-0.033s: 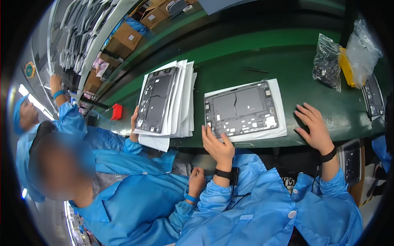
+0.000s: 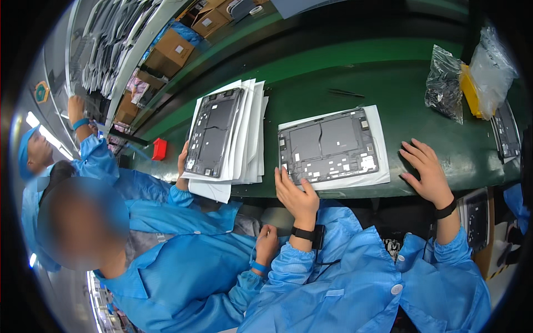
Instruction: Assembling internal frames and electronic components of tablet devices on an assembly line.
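Observation:
A dark tablet housing [image 2: 338, 141] with white stickers and a thin black cable across its middle lies on a white sheet [image 2: 380, 139] in front of me. At its lower left edge, my left hand [image 2: 297, 197] rests with fingers stretched out, holding nothing. My right hand [image 2: 426, 173] lies on the green bench to the right of the sheet, apart from the housing, fingers spread and nothing in it. Left of the housing, a second tablet housing [image 2: 214, 133] tops a stack of white sheets [image 2: 252, 133], where a co-worker's hand [image 2: 182, 164] touches its left edge.
Black tweezers [image 2: 345, 92] lie on the green bench [image 2: 311, 100] behind the sheet. At the right stand a bag of small dark parts [image 2: 444, 91], a yellow bin [image 2: 469, 91] and another housing [image 2: 504, 133]. A red bin [image 2: 159, 149] is far left. Co-workers sit at my left.

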Available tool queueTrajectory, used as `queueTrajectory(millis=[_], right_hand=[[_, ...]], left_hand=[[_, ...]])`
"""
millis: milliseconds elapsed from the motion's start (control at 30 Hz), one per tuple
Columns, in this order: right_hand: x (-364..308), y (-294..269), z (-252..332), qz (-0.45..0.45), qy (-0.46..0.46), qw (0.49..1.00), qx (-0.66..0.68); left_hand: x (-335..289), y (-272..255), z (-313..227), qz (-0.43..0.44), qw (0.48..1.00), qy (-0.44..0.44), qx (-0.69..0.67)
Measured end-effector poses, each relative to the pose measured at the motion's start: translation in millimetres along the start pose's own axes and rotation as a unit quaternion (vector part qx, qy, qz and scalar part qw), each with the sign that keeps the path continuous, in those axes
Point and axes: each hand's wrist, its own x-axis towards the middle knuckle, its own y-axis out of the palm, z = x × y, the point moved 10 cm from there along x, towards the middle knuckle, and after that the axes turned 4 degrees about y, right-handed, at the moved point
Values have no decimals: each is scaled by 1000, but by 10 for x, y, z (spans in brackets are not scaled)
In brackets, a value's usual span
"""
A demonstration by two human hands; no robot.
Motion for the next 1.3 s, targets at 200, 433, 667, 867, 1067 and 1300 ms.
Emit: queueTrajectory(millis=[200, 433, 667, 867, 1067, 1300], right_hand=[[22, 133, 14, 28, -21, 999, -13], [-13, -4, -51, -2, -19, 1000, -21], [35, 361, 46, -36, -113, 991, 56], [-154, 206, -173, -19, -45, 999, 8], [-144, 124, -252, -55, -46, 997, 8], [-183, 18, 154, -110, -112, 988, -6]], left_hand=[[-10, -32, 47, -14, 1000, 2, 0], [37, -18, -97, -24, 999, 24, -18], [59, -642, -512, -115, 981, 152, -32], [4, -300, -418, -114, 986, 108, -48], [44, -223, -507, -110, 986, 121, -34], [-14, -600, -465, -145, 982, 120, -9]])
